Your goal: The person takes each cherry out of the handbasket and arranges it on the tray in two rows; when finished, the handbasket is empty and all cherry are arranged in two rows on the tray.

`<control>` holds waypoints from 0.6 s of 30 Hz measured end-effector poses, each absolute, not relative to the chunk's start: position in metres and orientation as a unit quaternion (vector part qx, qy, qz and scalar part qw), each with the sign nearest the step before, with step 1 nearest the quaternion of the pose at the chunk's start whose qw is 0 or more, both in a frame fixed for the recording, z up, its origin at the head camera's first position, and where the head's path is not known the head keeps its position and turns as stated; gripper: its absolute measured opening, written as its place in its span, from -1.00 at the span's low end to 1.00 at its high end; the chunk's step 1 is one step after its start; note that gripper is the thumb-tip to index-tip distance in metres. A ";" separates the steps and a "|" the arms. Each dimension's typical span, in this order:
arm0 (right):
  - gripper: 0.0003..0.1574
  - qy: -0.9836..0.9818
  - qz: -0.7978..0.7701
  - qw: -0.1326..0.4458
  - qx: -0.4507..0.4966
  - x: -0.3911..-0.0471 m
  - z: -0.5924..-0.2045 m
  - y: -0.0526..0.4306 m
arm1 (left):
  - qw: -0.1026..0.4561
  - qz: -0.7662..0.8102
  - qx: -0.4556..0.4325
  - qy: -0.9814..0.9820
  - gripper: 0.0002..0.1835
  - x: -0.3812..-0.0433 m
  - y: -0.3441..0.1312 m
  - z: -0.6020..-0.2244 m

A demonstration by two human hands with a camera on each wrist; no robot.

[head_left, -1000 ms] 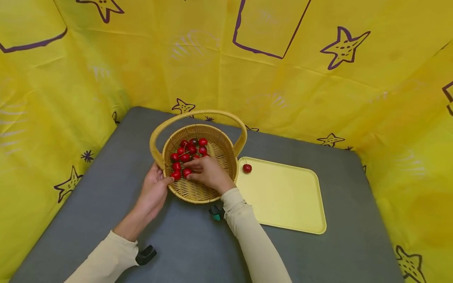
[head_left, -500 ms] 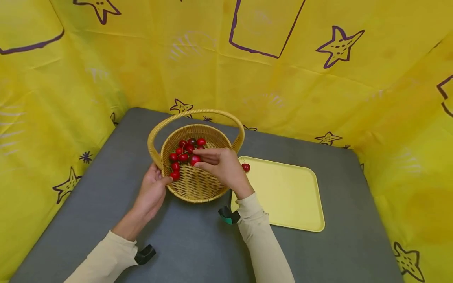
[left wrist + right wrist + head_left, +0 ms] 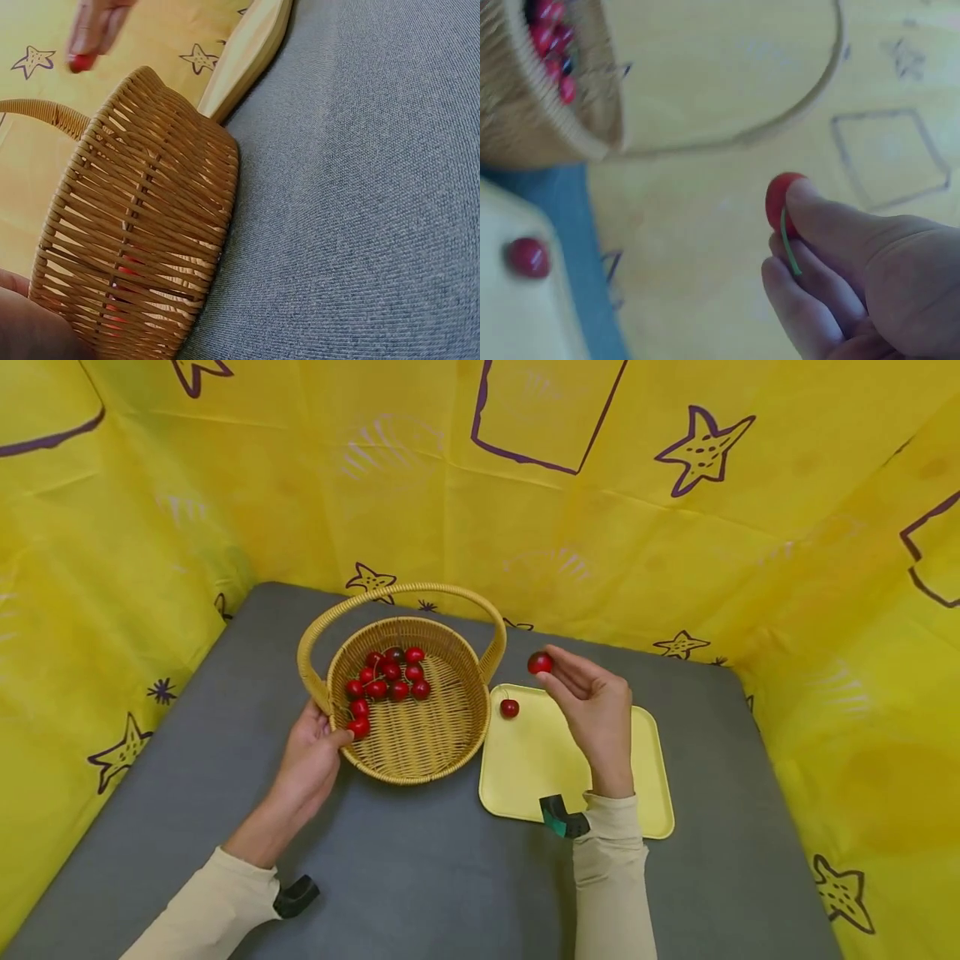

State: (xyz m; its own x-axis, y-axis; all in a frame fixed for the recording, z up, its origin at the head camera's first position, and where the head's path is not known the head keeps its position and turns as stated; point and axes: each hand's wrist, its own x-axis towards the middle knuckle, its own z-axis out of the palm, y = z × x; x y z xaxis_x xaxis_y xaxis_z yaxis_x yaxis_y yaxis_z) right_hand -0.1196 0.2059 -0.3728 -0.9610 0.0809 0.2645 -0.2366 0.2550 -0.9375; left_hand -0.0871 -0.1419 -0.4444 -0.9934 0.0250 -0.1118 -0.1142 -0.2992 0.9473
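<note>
Cherry (image 3: 540,662) pinched between thumb and fingertips of the right hand (image 3: 596,718), held in the air near the far edge of the yellow tray (image 3: 525,785); green stem (image 3: 787,244) shows beside the thumb in right wrist view. Left hand (image 3: 309,760) grips the rim of the woven basket (image 3: 427,743), thumb over the edge next to the left base of the arched handle (image 3: 309,660). Loose cherries (image 3: 377,690) bunched along the basket's left and far side, one darker than the others, bare weave on the right. Second cherry (image 3: 509,708) on the tray, by its far left corner. Tray sits just right of the basket, both on the gray tabletop (image 3: 412,860). Yellow cloth (image 3: 600,568) with purple starfish outlines behind and at both sides. Cream sleeves (image 3: 615,885) on both arms
</note>
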 end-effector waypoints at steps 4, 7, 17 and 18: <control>-0.50 -0.787 0.604 0.125 -0.007 -0.124 -0.398 0.220 | 0.043 0.805 -0.041 0.591 -0.06 -0.088 -0.143 -0.444; -0.50 -0.791 0.601 0.108 -0.033 -0.129 -0.416 0.225 | 0.043 0.804 -0.044 0.591 -0.07 -0.089 -0.144 -0.442; -0.51 -0.801 0.588 0.076 -0.084 -0.137 -0.453 0.226 | 0.048 0.809 -0.042 0.584 -0.05 -0.088 -0.144 -0.443; -0.51 -0.799 0.591 0.073 -0.085 -0.138 -0.455 0.225 | 0.048 0.810 -0.041 0.583 -0.05 -0.087 -0.144 -0.443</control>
State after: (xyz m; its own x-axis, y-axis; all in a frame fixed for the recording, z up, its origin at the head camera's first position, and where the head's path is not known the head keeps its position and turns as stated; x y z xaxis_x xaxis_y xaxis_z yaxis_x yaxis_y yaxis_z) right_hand -0.1377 0.2254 -0.4551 -0.9747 0.2227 0.0169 0.0492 0.2879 -0.9564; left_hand -0.0874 -0.1435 -0.4432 -0.9919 0.0299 -0.1233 -0.1264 -0.3147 0.9407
